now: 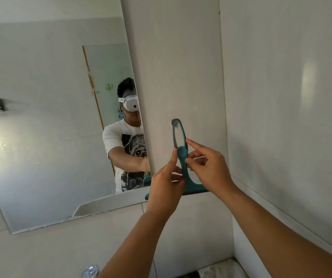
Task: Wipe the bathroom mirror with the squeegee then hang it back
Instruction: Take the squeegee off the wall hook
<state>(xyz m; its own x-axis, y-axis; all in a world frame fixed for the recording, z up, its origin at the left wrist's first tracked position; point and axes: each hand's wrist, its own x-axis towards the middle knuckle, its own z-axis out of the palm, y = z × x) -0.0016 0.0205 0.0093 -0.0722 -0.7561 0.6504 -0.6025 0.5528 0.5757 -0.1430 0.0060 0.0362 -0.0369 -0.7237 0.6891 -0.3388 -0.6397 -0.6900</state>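
Fingers (174, 157) of both your hands pinch the teal squeegee (181, 157), its loop over the wall hook (173, 122) beside the mirror (57, 117).

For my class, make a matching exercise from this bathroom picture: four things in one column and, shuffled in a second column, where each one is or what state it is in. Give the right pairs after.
Things
1. squeegee
2. mirror
3. left hand
4. wall hook

Places or states
A. fixed on the tiled wall, left of the hands
B. pinching the teal handle from the left side
C. small fitting on the wall, with the handle loop over it
D. teal, upright, blade at the bottom, held by both hands

Pairs: 1-D, 2-A, 3-B, 4-C. The right hand grips the handle from the other side.
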